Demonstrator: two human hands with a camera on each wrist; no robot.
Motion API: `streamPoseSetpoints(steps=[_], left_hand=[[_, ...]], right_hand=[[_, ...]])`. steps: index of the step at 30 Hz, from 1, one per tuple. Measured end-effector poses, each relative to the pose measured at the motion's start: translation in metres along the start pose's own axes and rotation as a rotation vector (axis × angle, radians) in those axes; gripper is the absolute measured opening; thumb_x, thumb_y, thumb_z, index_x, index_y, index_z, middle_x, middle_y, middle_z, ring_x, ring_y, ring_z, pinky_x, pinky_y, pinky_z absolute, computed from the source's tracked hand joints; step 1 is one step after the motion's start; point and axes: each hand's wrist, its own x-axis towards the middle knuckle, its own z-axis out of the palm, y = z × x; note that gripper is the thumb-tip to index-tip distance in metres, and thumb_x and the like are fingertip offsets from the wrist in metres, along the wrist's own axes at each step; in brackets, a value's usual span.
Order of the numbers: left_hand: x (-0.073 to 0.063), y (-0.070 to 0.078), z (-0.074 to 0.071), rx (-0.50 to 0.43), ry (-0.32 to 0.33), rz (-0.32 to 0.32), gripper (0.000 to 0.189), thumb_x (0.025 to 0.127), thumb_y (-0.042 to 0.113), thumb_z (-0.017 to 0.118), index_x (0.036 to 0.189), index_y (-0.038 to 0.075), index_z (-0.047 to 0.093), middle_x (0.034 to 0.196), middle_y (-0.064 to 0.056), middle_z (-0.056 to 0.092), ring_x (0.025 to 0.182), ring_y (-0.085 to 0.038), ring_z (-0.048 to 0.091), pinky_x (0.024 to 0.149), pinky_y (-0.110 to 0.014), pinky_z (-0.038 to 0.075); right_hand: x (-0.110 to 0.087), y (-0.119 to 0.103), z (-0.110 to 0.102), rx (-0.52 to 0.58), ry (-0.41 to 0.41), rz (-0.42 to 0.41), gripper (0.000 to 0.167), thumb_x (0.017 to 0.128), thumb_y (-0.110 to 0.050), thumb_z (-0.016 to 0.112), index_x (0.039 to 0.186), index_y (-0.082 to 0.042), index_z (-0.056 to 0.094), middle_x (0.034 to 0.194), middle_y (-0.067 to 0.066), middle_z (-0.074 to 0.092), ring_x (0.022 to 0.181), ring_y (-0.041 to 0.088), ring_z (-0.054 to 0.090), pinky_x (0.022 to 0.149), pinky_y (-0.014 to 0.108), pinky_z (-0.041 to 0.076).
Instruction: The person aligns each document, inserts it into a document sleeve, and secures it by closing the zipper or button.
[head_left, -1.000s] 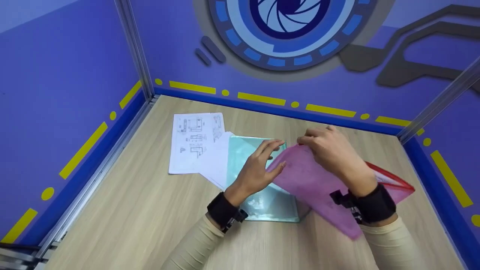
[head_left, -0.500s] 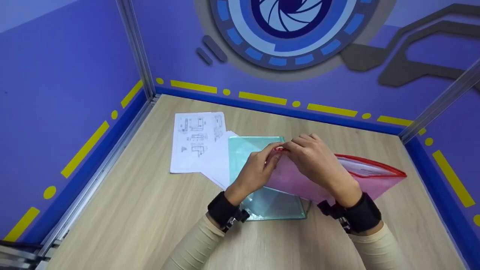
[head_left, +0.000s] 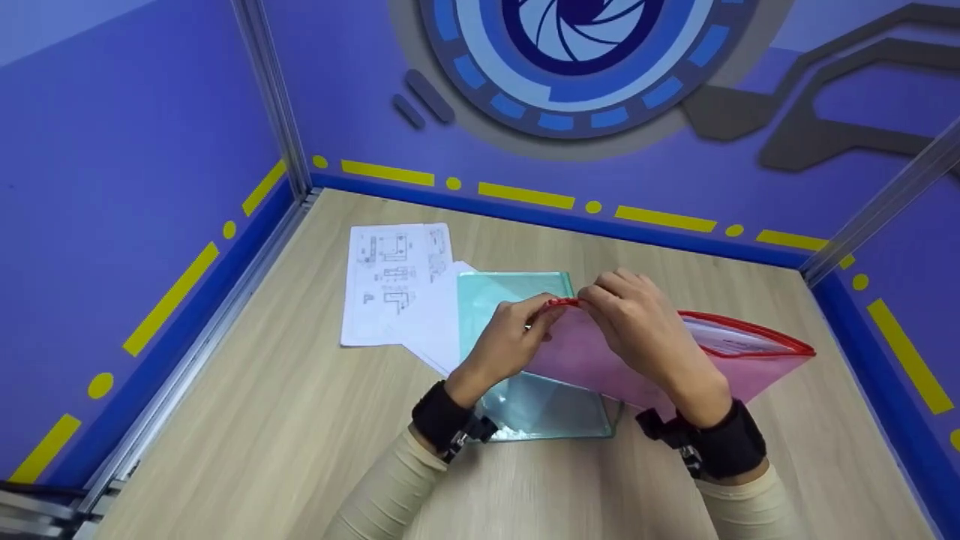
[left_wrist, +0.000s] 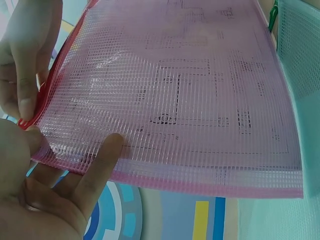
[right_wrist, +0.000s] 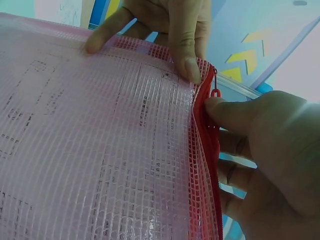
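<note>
The left hand clamps its fingers on a corner of the pink pouch; the right hand pinches its red zipper alongside. From the fingers the pouch stretches lengthwise rightward, zipper edge up.

The left hand and right hand pinch 1 pink, red-edged plastic pouch; 1 translucent green rectangular pouch lies below the left hand, white printed paper sheets farther left.

From above, the head view faces forward and down over the tabletop, reaching both far corners; the two wrist views look close-up past the fingers, sharing the zippered corner of the pink pouch.
</note>
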Motion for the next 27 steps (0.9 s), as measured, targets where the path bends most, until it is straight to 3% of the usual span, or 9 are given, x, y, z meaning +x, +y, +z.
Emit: streamPoseSetpoints(steps=[11,21,27], left_hand=[[-0.001,-0.002,-0.001,-0.056,-0.025,-0.038,0.026,0.111,0.028,0.055,0.111,0.009,0.072,0.098,-0.005,0.077,0.079,-0.026,0.076,0.077,-0.025,0.061],[-0.002,-0.003,-0.001,-0.100,-0.040,-0.051,0.031,0.112,0.030,0.053,0.119,0.008,0.073,0.094,-0.011,0.073,0.084,-0.027,0.077,0.082,-0.026,0.061],[0.001,-0.006,-0.005,-0.128,-0.038,-0.048,0.027,0.112,0.027,0.054,0.110,0.006,0.071,0.086,-0.012,0.067,0.087,-0.022,0.078,0.081,-0.029,0.062]], right_hand=[[-0.016,0.009,-0.006,0.114,0.068,0.156,0.014,0.092,-0.001,0.080,0.105,-0.007,0.079,0.093,0.004,0.071,0.084,0.016,0.059,0.070,0.030,0.053],[-0.028,0.013,-0.001,0.114,0.164,0.230,0.018,0.091,0.001,0.080,0.107,-0.005,0.079,0.095,0.006,0.068,0.087,0.016,0.059,0.076,0.013,0.045],[-0.035,0.016,-0.003,0.075,0.207,0.268,0.016,0.091,0.001,0.080,0.106,-0.004,0.079,0.096,0.008,0.068,0.089,0.020,0.061,0.079,0.016,0.044]])
